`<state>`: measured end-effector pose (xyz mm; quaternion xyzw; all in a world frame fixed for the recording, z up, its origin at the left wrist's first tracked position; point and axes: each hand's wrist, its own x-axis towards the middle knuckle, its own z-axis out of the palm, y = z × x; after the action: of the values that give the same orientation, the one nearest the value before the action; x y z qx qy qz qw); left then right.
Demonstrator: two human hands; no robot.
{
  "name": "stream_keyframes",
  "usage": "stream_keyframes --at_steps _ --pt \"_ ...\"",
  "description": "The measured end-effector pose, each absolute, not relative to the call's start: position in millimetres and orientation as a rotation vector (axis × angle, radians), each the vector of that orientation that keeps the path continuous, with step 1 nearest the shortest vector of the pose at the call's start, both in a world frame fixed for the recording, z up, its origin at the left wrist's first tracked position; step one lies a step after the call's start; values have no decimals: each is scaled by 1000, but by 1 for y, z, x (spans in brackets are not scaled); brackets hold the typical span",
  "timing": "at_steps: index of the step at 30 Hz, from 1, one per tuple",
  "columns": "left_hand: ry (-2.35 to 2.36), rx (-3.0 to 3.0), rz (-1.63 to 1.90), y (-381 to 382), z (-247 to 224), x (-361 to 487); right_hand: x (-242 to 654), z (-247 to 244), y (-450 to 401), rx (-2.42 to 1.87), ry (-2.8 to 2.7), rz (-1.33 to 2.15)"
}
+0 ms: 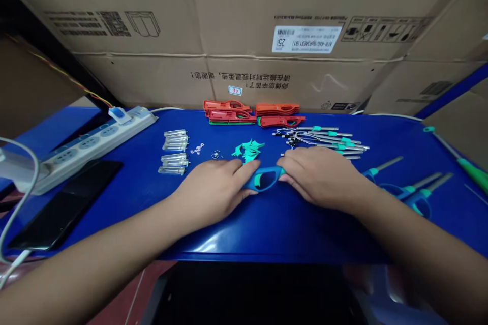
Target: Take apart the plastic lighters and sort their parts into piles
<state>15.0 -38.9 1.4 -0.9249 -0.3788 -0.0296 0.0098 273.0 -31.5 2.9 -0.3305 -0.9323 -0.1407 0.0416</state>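
Observation:
A blue plastic tool handle (265, 180) with a teal insert lies on the blue work surface (274, 233), held between my left hand (211, 195) and my right hand (320, 177). The fingers of both hands press on its ends. Just beyond it sits a heap of small teal plastic pieces (249, 151). Metal rods with teal collars (324, 139) lie beyond my right hand. Orange-red handles (231, 111) are stacked at the far edge. Clear tubes (174, 149) and tiny metal parts (197, 148) lie beyond my left hand.
Assembled blue tools with metal shafts (415, 193) lie at the right. A green-handled screwdriver (473, 175) sits at the far right. A white power strip (95, 147) and a black phone (64, 203) are on the left. Large cardboard boxes (229, 35) stand behind the surface.

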Motion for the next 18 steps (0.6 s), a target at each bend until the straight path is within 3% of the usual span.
stream_keyframes --at_steps 4,9,12,18 --pt "-1266 -3038 170 -53 10 9 265 6 -41 -979 -2967 -264" --pt "-1420 -3230 246 -58 24 -22 273 7 -40 -1050 -2995 -178" --pt "-1526 -3195 147 -56 27 -28 276 11 -38 -1095 -2925 -314" --pt "-1402 -3120 -235 -38 21 4 262 23 -38 -685 -2713 -440"
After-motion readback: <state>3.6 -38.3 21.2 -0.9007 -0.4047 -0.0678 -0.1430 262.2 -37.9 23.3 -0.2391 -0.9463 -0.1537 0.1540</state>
